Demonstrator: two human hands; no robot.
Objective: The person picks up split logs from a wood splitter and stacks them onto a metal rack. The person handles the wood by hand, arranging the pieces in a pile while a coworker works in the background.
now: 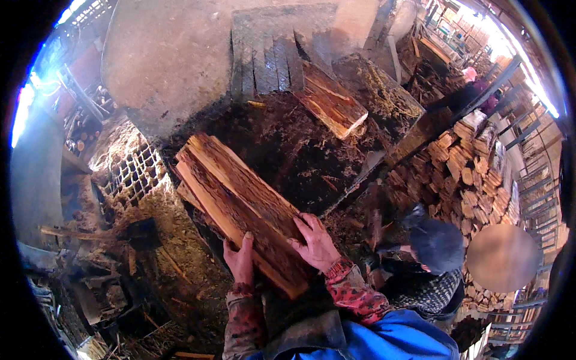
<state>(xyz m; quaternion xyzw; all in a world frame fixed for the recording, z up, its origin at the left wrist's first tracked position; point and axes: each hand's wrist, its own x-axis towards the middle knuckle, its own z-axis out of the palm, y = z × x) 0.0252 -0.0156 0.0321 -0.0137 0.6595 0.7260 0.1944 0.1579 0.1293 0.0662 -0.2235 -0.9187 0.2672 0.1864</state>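
Note:
Several rough wooden slabs [231, 195] with dark bark lie together in front of me, running from my waist up toward the far left over the dark machine bed. My left hand [241, 261] grips their left edge, thumb on top. On the right side, my right hand [318, 243] is closed over the edge near the close end, fingers bent onto the bark. Beyond them, another wooden slab [333, 102] rests on the bed, its far end by the slatted metal curtain [273, 65] of a large machine housing [168, 54].
A person [435, 246] with dark hair is close on my right. Behind them stands a big stack of cut boards [465, 162]. At left are a metal mesh [138, 171] with sawdust and scattered sticks. Bark shreds [384, 90] cover the bed's right side.

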